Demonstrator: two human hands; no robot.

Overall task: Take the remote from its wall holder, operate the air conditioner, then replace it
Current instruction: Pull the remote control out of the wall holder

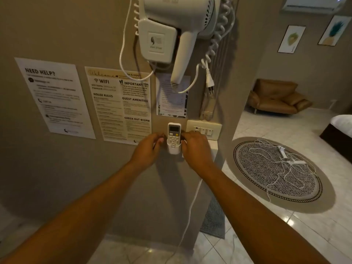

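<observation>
A white air-conditioner remote (174, 132) stands upright in its white wall holder (173, 150), just left of a switch plate. My left hand (147, 149) hovers with curled fingers close to the holder's left side, a small gap between them. My right hand (196, 147) is against the right side, with its fingertips at the remote's right edge. The air conditioner (312, 3) hangs high on the far wall at the top right, partly cut off by the frame.
A wall-mounted hair dryer (171, 29) with a coiled cord hangs above the remote. Printed notices (118, 103) cover the wall to the left. A switch plate (204, 129) sits to the right. A round rug (274, 174) with white cables, a brown sofa (276, 98) and a bed corner lie beyond.
</observation>
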